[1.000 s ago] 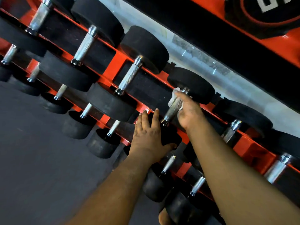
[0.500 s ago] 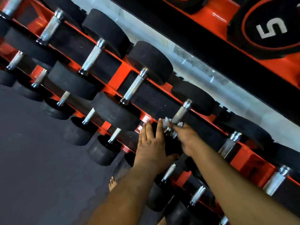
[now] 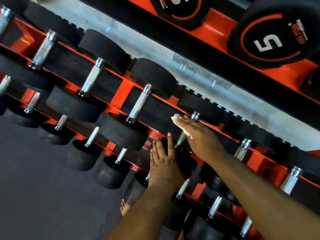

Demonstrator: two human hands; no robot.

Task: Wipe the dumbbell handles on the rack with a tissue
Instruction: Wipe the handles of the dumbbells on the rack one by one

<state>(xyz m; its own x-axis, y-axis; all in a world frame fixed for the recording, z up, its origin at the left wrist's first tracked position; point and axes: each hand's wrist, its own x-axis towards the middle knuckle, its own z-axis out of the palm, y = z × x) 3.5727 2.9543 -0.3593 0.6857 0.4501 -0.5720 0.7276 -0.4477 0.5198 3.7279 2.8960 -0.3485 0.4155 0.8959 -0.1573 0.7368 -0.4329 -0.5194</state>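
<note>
The right hand [image 3: 199,134] lies flat with straight fingers on top of a dumbbell handle [image 3: 181,140] on the red rack [image 3: 124,87], and it presses a white tissue [image 3: 180,122] onto that handle. The tissue peeks out from under the fingers. The left hand [image 3: 163,163] is flat and wide too, resting just beside the handle on the black weight [image 3: 187,163] at its near end.

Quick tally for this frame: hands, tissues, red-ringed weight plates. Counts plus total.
Hands: 2, left hand and right hand
Tissue: 1
Red-ringed weight plates: 2
Total: 5
</note>
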